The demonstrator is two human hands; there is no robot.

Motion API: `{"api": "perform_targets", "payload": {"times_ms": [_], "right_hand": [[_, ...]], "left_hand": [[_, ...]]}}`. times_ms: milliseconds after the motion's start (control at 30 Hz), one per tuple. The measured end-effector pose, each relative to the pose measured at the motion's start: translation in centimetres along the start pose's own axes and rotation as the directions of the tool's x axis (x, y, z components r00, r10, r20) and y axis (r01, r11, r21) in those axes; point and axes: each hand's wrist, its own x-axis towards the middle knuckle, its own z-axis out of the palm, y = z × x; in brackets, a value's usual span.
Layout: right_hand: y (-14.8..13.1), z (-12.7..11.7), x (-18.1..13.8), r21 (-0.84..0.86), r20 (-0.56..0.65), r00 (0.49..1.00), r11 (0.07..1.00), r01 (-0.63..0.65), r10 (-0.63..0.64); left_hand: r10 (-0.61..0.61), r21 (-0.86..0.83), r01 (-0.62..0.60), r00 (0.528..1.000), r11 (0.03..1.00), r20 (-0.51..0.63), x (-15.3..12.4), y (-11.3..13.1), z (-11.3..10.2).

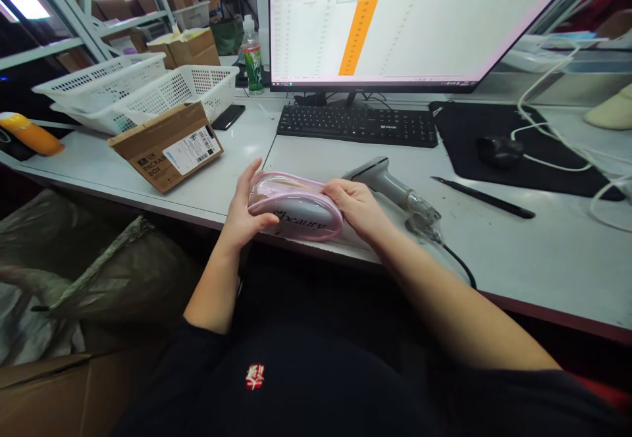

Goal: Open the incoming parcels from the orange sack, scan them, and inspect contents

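Observation:
A clear cosmetic pouch (306,216) with pink trim and dark lettering that reads "beauty" is held at the front edge of the desk. My left hand (244,210) grips its left end, thumb on the front face and fingers behind. At the upper right corner, my right hand (356,205) pinches the pink edge, fingers closed. What lies inside the pouch is hard to make out. Just right of my right hand lies a grey barcode scanner (392,183) with its cable running off the desk edge. A brown cardboard box (168,151) with a white label stands to the left.
Behind the pouch are a black keyboard (355,124) and a large monitor (419,22). White baskets (197,85), a phone (229,117) and a green-labelled bottle (253,62) stand at back left. On the right lie a black knife-like tool (484,197), a mouse (500,152) and loose cables.

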Motion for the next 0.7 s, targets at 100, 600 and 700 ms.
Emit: {"api": "perform_targets", "payload": {"times_ms": [100, 600, 700], "right_hand": [[-1.5, -1.0, -0.2, -0.100, 0.012, 0.992, 0.987, 0.129, -0.128], [-11.1, -0.8, 0.9, -0.601, 0.518, 0.699, 0.371, 0.708, -0.493], [-11.3, -1.2, -0.1, -0.628, 0.497, 0.740, 0.400, 0.667, -0.453]], "left_hand": [[0.067, 0.183, -0.081, 0.994, 0.980, 0.082, 0.3, 1.2, -0.7], [0.174, 0.390, -0.287, 0.938, 0.875, 0.300, -0.4, 5.4, -0.1], [0.219, 0.493, -0.381, 0.909, 0.782, 0.356, -0.6, 6.1, 0.2]]}}
